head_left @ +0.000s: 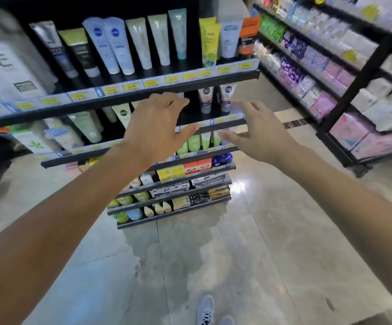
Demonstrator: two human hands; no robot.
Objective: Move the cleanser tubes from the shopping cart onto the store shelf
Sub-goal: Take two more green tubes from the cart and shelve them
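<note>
Both my arms reach out toward a black store shelf [129,99] stocked with cleanser tubes. My left hand [152,127] hovers in front of the second shelf level, fingers loosely spread, holding nothing. My right hand [256,134] is beside it to the right, fingers spread and empty. Two white tubes with blue round logos [216,99] stand on the second level just above and between my hands. The top level carries a row of white, blue, yellow and orange tubes [120,45]. The shopping cart is out of view.
Lower shelf levels [178,184] hold green tubes, boxes and small bottles. A second black rack [359,73] with pink and purple packets stands at the right. Glossy floor [213,254] lies below, with my shoe [205,310] at the bottom edge. Large white packs [5,66] sit top left.
</note>
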